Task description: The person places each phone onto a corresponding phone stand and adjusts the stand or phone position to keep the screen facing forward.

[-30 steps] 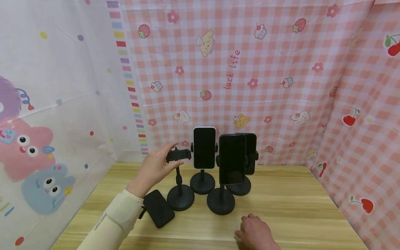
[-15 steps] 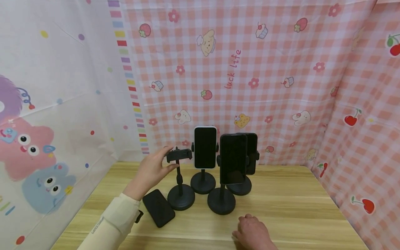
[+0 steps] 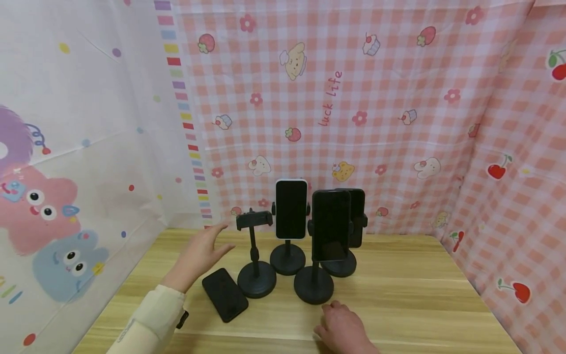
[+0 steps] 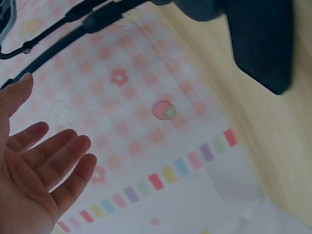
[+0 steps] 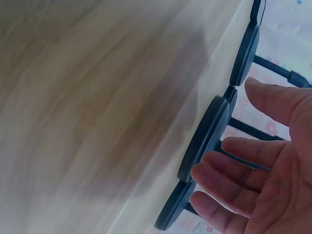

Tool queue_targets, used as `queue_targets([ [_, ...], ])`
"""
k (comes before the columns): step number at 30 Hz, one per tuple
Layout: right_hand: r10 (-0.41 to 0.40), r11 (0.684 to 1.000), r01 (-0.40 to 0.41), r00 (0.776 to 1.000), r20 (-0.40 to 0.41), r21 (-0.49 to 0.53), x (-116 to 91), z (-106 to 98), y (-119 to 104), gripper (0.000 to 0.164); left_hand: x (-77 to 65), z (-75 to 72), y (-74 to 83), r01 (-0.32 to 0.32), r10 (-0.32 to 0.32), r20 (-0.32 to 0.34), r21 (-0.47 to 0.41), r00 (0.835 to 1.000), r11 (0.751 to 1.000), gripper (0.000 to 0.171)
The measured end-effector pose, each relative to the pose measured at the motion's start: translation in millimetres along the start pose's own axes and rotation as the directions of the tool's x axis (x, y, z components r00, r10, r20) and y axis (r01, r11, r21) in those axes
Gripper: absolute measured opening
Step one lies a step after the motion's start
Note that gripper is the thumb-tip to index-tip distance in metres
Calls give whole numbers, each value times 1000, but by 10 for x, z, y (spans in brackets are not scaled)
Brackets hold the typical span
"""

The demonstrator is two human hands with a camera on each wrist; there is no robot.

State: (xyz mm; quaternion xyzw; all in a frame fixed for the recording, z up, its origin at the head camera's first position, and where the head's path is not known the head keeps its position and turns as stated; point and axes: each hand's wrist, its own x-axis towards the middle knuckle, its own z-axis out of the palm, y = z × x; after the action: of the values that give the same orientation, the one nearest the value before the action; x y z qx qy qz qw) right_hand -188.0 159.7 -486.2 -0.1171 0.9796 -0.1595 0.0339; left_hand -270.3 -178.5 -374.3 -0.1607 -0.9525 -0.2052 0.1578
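My left hand (image 3: 198, 256) hovers with parted thumb and fingers, just left of a black phone stand (image 3: 254, 221) whose clamp holds no phone. Below that hand a black phone (image 3: 225, 295) lies flat on the table. In the left wrist view the same hand (image 4: 44, 165) shows an empty palm, the phone (image 4: 261, 44) at upper right. My right hand (image 3: 342, 328) is low over the table, in front of a stand bearing a black phone (image 3: 330, 225). The right wrist view shows that hand (image 5: 243, 180) with loosely bent fingers, holding nothing, near the round stand bases (image 5: 204, 139).
A white-edged phone (image 3: 291, 209) stands upright in a stand at the back. Another black phone (image 3: 357, 219) in a stand is partly hidden behind the front one. A pink checked cloth (image 3: 376, 98) hangs behind the wooden table (image 3: 411, 295), and a white printed cloth (image 3: 110, 172) hangs at left.
My left hand has let go of the phone stand's clamp and drawn back left and down. The right hand has slid a little to the left. The stands stay put.
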Motion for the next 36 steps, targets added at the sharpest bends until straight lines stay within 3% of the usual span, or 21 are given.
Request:
queue_targets([
  [7,-77,997,78,996,-55,22,37,22,-95,32,-141,45,-232,27,-29,20,72,999,997,59],
  [11,-95,995,97,993,-72,12,114,21,-209,40,-224,58,-360,46,-49,24,99,999,994,59],
  [18,-66,996,68,997,-30,51,287,15,-480,56,-395,78,-573,82,-94,76,149,993,985,57],
  [30,-80,997,81,995,-54,7,580,257,-999,70,-715,45,-920,145,-162,128,137,978,980,59],
  [36,-116,991,111,992,-57,-79,735,380,-1168,72,-848,61,-1048,172,-186,137,109,973,979,62],
])
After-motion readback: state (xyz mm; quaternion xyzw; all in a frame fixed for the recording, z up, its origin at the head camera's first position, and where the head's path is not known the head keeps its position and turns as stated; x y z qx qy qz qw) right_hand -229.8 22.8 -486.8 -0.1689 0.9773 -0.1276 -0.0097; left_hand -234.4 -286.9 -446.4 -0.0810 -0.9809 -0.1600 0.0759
